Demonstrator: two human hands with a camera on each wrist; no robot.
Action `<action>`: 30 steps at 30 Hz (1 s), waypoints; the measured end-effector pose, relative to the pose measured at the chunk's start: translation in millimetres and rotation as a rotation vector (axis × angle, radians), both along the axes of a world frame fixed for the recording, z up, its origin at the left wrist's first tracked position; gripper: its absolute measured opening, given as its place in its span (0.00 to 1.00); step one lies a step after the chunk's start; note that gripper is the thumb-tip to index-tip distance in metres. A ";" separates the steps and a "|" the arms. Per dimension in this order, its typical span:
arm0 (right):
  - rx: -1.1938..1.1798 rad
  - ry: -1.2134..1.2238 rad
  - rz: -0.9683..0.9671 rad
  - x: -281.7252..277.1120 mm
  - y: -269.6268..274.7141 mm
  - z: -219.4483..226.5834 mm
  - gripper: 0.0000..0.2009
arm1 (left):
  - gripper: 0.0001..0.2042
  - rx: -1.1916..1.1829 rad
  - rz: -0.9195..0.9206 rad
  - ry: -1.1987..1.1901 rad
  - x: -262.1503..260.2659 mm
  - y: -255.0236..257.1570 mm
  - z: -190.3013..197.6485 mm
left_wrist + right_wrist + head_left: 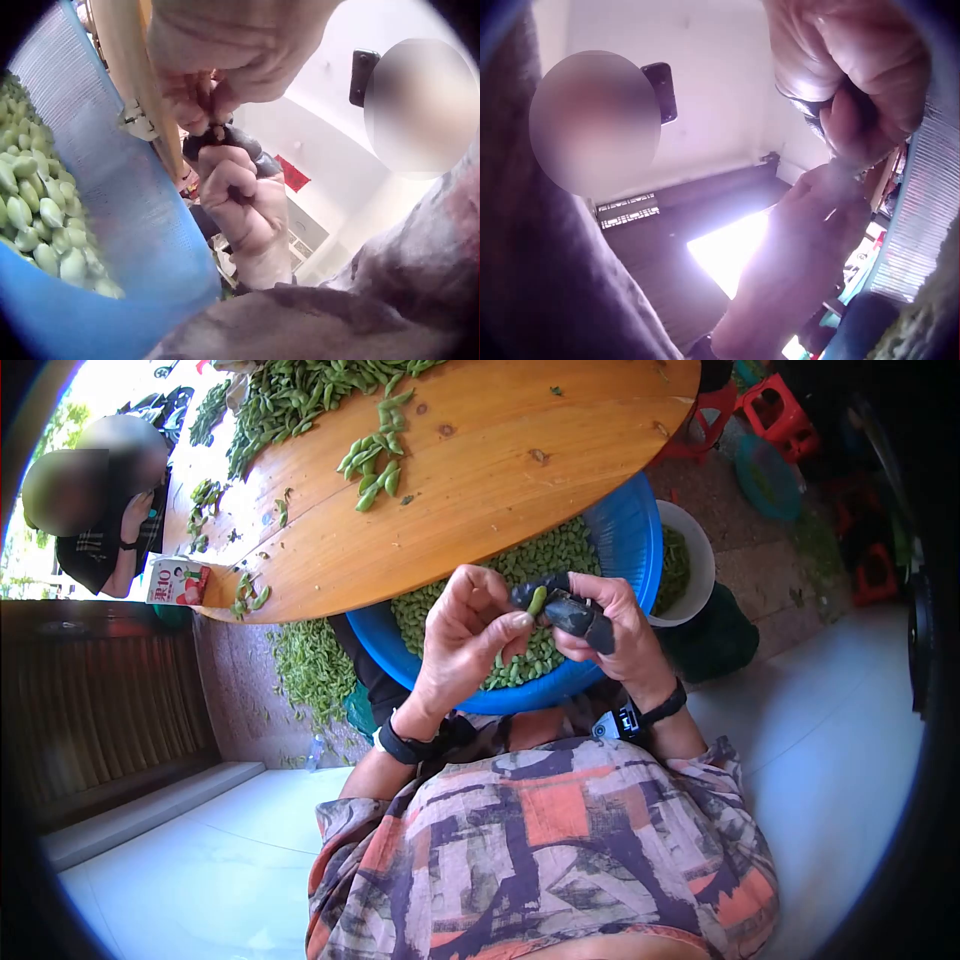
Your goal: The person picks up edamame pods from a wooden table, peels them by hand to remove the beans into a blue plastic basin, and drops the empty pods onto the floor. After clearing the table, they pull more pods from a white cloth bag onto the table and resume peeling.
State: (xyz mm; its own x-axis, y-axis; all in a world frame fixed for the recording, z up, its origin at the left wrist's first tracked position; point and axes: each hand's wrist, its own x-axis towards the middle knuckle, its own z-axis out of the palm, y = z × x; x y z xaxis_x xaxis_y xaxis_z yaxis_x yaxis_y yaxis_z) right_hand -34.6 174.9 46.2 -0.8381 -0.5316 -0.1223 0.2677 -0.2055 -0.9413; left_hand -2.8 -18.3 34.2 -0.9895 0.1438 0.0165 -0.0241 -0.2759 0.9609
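In the head view, loose green beans [562, 548] fill much of the blue plastic basin [640, 525]; whole green pods [300, 402] on the wooden table [490, 450] look left to open. One small green pod [538, 600] is pinched between the left hand [465, 635] and right hand [625, 628].

The left wrist view shows curled fingers meeting beside the basin.

In the right wrist view, the pod is hidden.

In the head view, strong light bleaches the area past the left end of the counter [520, 470] and glares on its surface there; the floor [738, 552] beyond its right end is dim. Dark, curved rims frame every view. The right wrist view looks purplish and soft, with a blown-out white patch [733, 249].
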 end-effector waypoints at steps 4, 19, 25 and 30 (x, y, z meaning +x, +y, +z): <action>-0.418 -0.311 0.142 -0.2 2.1 -12.7 0.11 | 0.19 0.553 -0.245 -0.244 -6.5 -3.7 -18.6; 0.469 0.351 -0.037 5.9 -4.0 -7.4 0.10 | 0.14 -0.792 -0.163 0.252 -7.8 -9.7 3.8; 0.562 0.502 -0.187 12.5 -22.0 -11.1 0.10 | 0.15 -0.306 -0.108 -0.186 -2.9 6.8 -10.1; 0.702 0.783 -0.331 14.0 -33.9 -20.9 0.13 | 0.15 -0.066 -0.011 -0.227 -6.9 15.2 -8.9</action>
